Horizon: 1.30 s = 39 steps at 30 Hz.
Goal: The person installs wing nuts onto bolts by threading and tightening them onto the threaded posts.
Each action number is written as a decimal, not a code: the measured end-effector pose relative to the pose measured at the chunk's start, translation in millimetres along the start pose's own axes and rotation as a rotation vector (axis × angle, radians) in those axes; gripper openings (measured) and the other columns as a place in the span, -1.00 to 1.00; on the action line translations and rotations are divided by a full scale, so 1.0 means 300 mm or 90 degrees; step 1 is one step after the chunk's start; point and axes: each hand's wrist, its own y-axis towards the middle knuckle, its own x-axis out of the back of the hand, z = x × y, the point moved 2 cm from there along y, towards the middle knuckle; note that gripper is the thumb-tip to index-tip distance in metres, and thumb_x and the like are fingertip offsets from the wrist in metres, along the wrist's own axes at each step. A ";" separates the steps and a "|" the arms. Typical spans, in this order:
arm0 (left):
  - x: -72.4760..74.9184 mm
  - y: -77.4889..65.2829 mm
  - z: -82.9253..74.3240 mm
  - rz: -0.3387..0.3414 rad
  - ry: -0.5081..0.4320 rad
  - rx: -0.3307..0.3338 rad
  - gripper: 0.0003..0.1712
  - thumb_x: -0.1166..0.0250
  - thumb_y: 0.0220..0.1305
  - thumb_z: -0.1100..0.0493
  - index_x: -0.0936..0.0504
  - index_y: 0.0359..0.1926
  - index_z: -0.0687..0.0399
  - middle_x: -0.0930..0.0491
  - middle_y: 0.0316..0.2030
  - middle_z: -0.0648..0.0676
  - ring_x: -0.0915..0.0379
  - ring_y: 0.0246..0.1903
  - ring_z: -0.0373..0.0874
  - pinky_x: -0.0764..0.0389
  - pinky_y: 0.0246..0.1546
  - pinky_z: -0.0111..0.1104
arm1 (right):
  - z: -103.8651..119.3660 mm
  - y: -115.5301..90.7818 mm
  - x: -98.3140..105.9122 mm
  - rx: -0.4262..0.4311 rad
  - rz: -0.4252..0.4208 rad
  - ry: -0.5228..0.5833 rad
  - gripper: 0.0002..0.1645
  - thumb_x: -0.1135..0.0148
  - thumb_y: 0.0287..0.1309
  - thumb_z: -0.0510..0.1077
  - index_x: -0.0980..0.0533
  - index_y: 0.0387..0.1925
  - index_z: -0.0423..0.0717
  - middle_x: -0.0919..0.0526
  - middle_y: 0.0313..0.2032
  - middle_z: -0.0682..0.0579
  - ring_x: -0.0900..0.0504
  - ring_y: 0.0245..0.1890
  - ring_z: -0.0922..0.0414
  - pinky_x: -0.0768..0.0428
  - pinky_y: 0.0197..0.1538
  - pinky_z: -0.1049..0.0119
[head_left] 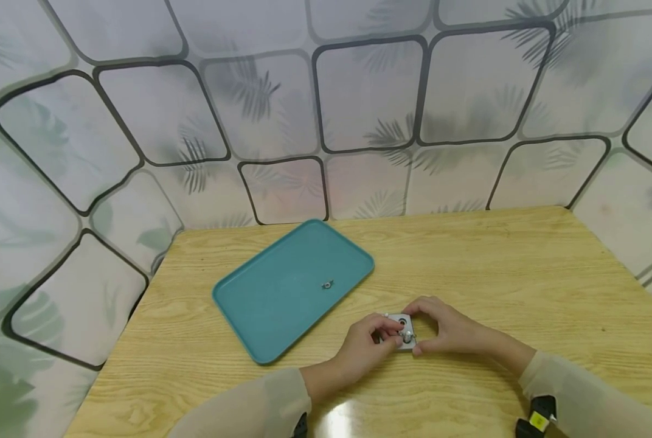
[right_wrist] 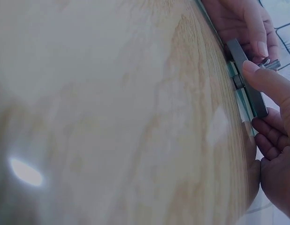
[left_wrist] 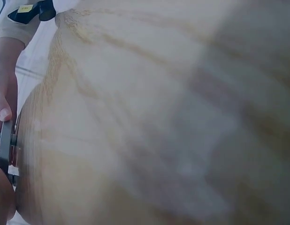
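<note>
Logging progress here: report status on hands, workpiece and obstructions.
Right hand grips metal plate by its edge. Left hand curled beside a bolt, hold unclear. Teal tray with small metal part off left, not in the way.

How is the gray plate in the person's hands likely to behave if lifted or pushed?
The gray plate is probably stiff: its edges look straight and thick where the right hand grips it. It might rock or catch if pushed, since a bolt head juts toward the tabletop. Its metallic look suggests it could be heavy for its size.
</note>
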 end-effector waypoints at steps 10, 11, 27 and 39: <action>-0.004 0.014 0.031 -0.016 0.018 -0.005 -0.90 -0.35 0.15 0.23 -0.56 -0.40 0.09 -0.51 -0.50 -0.11 -0.33 -0.49 -0.41 -0.40 -0.45 -0.56 | -0.002 -0.004 -0.004 -0.004 -0.001 0.009 -0.36 -0.48 -0.13 0.15 -0.45 0.01 0.10 -0.51 0.00 0.16 -0.38 0.04 0.21 -0.36 0.10 0.23; -0.003 0.015 0.031 -0.011 0.019 -0.008 -0.90 -0.35 0.15 0.23 -0.56 -0.40 0.08 -0.51 -0.50 -0.12 -0.33 -0.49 -0.41 -0.40 -0.45 -0.55 | -0.002 -0.004 -0.004 -0.003 -0.001 0.009 -0.36 -0.48 -0.13 0.15 -0.45 0.01 0.10 -0.51 0.00 0.16 -0.38 0.03 0.21 -0.37 0.10 0.23; -0.010 0.013 0.023 0.032 0.017 -0.011 -0.77 -0.45 0.06 0.12 -0.65 -0.27 0.09 -0.53 -0.34 -0.03 -0.39 -0.40 -0.39 -0.48 -0.33 -0.55 | 0.004 -0.006 -0.001 0.004 0.010 0.015 -0.37 -0.44 -0.07 0.16 -0.43 0.04 0.11 -0.50 0.02 0.16 -0.37 0.04 0.18 -0.37 0.10 0.19; -0.011 0.017 0.030 0.021 0.022 -0.029 -0.80 -0.42 0.10 0.17 -0.67 -0.22 0.09 -0.53 -0.34 -0.01 -0.38 -0.41 -0.42 -0.49 -0.34 -0.55 | 0.007 -0.001 0.002 0.007 0.001 0.006 -0.34 -0.47 -0.11 0.14 -0.44 0.03 0.08 -0.50 0.01 0.16 -0.37 0.03 0.21 -0.38 0.09 0.21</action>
